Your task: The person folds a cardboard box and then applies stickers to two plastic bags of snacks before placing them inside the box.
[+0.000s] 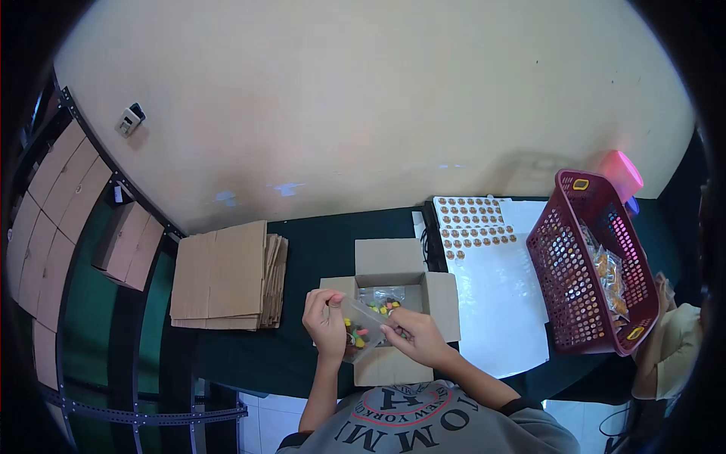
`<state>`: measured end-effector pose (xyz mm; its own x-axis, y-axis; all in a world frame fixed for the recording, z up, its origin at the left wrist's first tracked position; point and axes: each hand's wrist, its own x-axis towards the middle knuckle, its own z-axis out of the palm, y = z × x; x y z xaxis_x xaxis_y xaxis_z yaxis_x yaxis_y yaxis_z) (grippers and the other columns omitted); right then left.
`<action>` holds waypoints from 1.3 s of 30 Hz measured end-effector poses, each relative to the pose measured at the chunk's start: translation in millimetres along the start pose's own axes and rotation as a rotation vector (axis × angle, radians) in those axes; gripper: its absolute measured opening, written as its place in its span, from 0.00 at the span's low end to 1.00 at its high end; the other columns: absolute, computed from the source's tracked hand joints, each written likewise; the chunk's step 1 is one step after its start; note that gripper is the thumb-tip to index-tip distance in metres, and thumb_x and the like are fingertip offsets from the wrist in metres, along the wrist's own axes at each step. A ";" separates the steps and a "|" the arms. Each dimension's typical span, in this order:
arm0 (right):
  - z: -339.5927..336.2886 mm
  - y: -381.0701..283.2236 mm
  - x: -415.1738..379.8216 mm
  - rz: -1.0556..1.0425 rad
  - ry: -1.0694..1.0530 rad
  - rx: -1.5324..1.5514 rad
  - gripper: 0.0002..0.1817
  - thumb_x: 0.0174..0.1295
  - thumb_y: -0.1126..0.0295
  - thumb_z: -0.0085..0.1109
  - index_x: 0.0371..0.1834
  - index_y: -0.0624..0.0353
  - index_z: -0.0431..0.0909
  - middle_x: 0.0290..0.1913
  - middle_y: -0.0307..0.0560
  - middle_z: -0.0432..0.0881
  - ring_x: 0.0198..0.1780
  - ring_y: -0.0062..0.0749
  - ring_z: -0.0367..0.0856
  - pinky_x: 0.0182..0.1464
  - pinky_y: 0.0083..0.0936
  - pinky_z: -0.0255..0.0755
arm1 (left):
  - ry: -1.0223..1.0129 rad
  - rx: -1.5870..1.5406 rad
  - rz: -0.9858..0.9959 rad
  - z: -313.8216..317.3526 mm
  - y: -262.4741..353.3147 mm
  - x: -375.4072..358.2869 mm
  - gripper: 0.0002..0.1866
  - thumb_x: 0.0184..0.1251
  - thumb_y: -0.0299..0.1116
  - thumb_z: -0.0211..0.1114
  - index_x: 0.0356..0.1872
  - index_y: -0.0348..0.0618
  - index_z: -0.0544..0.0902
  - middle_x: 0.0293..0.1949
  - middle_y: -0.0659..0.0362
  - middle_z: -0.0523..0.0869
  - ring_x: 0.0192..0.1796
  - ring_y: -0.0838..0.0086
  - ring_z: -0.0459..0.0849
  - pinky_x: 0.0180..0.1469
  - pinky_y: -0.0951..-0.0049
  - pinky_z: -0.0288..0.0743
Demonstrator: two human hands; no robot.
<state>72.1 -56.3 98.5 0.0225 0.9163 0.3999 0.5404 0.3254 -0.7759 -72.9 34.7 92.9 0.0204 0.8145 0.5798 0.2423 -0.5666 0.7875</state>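
Note:
Over an open cardboard box (442, 306), I hold a clear plastic bag (366, 318) with small yellow, red and green pieces at its bottom. My left hand (325, 325) pinches the bag's upper left side. At its right edge, the fingers of my right hand (414, 335) are closed on the plastic. Another clear bag of colourful pieces (383, 301) lies inside the box, partly covered by my right hand and the held bag. The box flaps are spread outward.
Flattened cardboard boxes (219, 276) are stacked at left. Right of the box lie sheets of round stickers (473, 219) on a white surface (499, 310). A maroon basket (586, 303) holds packaged snacks (611, 284). Another person's arm (650, 363) is beside it. Shelves with boxes (57, 219) stand far left.

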 end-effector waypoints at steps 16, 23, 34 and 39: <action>-3.7 -1.1 7.9 -0.005 0.118 -0.068 0.09 0.50 0.69 0.60 0.32 0.61 0.73 0.31 0.46 0.71 0.31 0.32 0.72 0.34 0.25 0.65 | -0.373 -0.296 -0.002 19.9 -4.7 -36.8 0.13 0.59 0.33 0.59 0.42 0.36 0.77 0.42 0.51 0.78 0.43 0.68 0.78 0.45 0.72 0.71; -18.5 -16.6 19.3 -0.093 0.325 -0.376 0.12 0.47 0.66 0.62 0.33 0.58 0.75 0.34 0.46 0.71 0.38 0.37 0.70 0.40 0.29 0.61 | -0.474 -0.418 -0.339 10.0 -4.8 -33.1 0.10 0.65 0.30 0.53 0.39 0.33 0.78 0.37 0.56 0.80 0.38 0.76 0.79 0.41 0.77 0.74; -10.3 -6.1 15.2 -0.143 0.056 -0.225 0.09 0.50 0.68 0.60 0.22 0.59 0.71 0.25 0.41 0.72 0.26 0.31 0.70 0.36 0.25 0.58 | -0.380 -0.187 -0.094 1.1 -10.2 -18.2 0.13 0.62 0.37 0.58 0.29 0.34 0.79 0.31 0.54 0.82 0.36 0.71 0.80 0.54 0.66 0.65; -9.3 -7.9 15.4 -0.140 0.047 -0.176 0.08 0.51 0.69 0.59 0.23 0.59 0.71 0.25 0.40 0.72 0.27 0.31 0.70 0.37 0.24 0.58 | -0.309 -0.232 -0.154 -6.9 -18.5 -9.1 0.14 0.63 0.36 0.56 0.26 0.34 0.78 0.29 0.56 0.79 0.40 0.70 0.76 0.50 0.70 0.66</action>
<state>76.0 -47.0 115.4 -0.0262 0.8519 0.5230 0.6792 0.3991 -0.6160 -84.2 37.0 74.6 0.2999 0.8709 0.3895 0.0414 -0.4197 0.9067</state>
